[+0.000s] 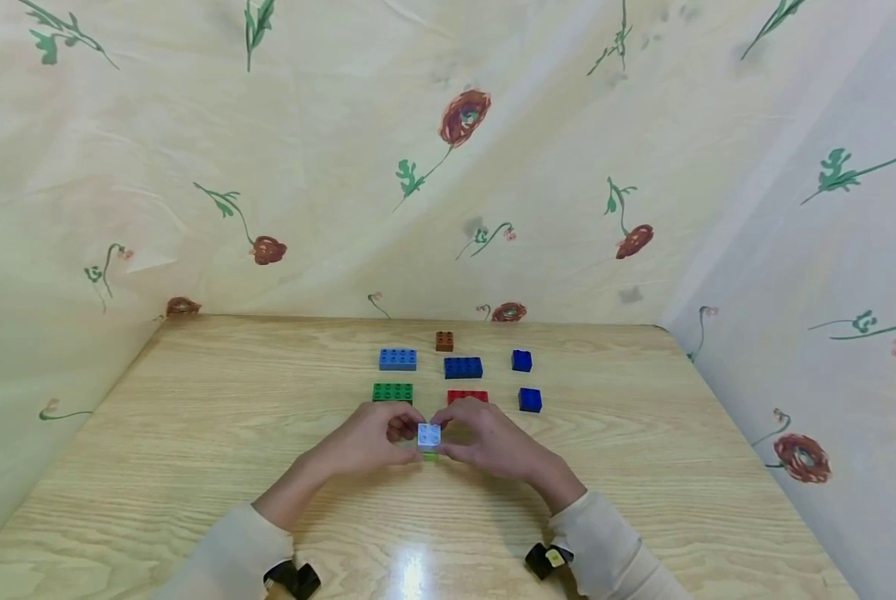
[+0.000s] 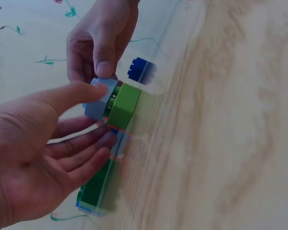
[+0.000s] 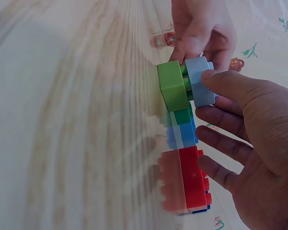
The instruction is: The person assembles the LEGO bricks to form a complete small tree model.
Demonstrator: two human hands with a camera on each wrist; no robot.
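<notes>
Pale blue brick (image 1: 428, 436) held just above lime brick (image 2: 126, 106).
Left hand (image 1: 368, 435) and right hand (image 1: 496, 439) pinch it from opposite sides, fingers (image 3: 223, 122) narrowly parted around it; lime brick's studs (image 3: 186, 83) show between, so the grip likely keeps it level.

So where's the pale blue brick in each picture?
Head: pale blue brick, lower middle, between the left hand and the right hand.
Left wrist: pale blue brick, left of centre.
Right wrist: pale blue brick, right of centre, a bit high.
Shared landmark: the lime green brick, next to it every time.
</notes>
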